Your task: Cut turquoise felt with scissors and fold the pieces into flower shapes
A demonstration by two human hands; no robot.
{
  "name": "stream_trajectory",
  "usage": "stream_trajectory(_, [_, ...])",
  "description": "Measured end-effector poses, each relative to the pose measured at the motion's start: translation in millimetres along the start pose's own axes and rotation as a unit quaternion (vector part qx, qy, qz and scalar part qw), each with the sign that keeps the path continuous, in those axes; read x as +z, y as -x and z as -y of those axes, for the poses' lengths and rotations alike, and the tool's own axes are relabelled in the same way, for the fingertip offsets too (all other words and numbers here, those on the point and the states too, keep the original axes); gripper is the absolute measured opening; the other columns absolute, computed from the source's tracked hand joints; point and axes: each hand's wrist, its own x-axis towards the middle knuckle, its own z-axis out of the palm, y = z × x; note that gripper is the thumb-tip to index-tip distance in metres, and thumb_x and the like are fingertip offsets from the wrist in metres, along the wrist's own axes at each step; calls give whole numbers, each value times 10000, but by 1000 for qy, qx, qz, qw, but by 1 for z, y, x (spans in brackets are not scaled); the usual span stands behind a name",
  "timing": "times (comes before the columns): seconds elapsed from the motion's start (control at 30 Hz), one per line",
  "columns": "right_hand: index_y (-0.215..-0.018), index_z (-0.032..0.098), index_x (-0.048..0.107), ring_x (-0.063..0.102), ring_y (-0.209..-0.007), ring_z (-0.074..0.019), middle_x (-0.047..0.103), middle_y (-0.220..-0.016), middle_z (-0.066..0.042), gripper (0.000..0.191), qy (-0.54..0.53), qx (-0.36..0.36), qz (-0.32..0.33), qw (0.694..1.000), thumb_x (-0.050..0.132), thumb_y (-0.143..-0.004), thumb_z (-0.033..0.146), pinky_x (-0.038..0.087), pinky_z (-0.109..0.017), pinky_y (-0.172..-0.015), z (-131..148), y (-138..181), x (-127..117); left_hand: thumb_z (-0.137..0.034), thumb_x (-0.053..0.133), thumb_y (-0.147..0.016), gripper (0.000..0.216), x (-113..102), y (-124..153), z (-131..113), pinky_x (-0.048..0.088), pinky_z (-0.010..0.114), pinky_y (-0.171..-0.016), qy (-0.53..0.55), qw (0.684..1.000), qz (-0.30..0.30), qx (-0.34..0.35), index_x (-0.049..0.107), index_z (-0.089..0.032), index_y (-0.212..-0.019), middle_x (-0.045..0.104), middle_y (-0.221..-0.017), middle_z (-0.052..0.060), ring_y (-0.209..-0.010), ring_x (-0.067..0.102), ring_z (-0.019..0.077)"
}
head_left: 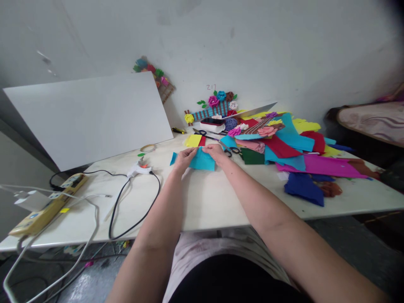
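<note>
Between my two hands is a piece of turquoise crepe paper [202,163], held just over the white table. My left hand [186,159] pinches it near its left part, and a small end sticks out past that hand. The upper edge is gripped by my right hand [214,152], fingers closed. Just behind the paper lie a yellow paper piece [193,140] and a red one partly covered. Scissors [233,150] with dark handles rest to the right of my right hand. A second pair of scissors [200,132] lies farther back.
A white glue gun [139,169] with a looping black cable sits left, near a tape roll [147,148] and a yellow power strip [50,204]. Colored crepe paper [284,147] is heaped right. A white board [91,118] leans on the wall; a flower-decorated piece [211,110] stands behind.
</note>
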Motion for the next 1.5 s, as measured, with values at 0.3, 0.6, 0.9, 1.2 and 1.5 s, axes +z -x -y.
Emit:
stream_trajectory(0.3, [-633,134,655,446,-526,-89,558,-551,24,197,-4,6,10,1000,668,-532,302,362,-234,-533,2,2,1,-445,707,-610,469,-1,-1,4,435,315,-824,22,999,-6,-23,698,-159,-982,703,-906,56,-849,604,191])
stream_trajectory(0.6, [-656,130,673,479,-545,-97,594,-570,9,193,-2,7,23,1000,665,-530,276,377,-231,-545,8,7,3,-473,737,-545,430,0,4,-2,419,258,-620,66,995,14,-78,691,-129,-798,661,-692,29,-627,546,125])
stream_trajectory(0.9, [-668,132,667,444,-519,-91,554,-544,22,262,21,-16,49,998,680,-540,361,348,-232,-519,1,3,2,-515,732,-515,414,-2,1,3,303,231,-504,33,995,-8,-89,592,-150,-650,528,-547,-27,-503,425,79])
stream_trajectory(1.2, [-683,129,670,470,-551,-95,583,-584,10,279,12,-24,57,998,703,-540,366,381,-242,-573,-3,1,3,-482,729,-534,369,-2,2,-1,305,248,-544,16,997,-11,-77,582,-159,-635,508,-553,-26,-544,429,93])
stream_trajectory(1.5, [-619,128,625,383,-516,-78,488,-515,44,229,32,-26,60,997,669,-540,338,315,-234,-528,1,5,3,-446,725,-549,348,-1,3,-2,248,228,-516,22,998,1,-60,562,-147,-617,468,-542,-34,-533,373,74])
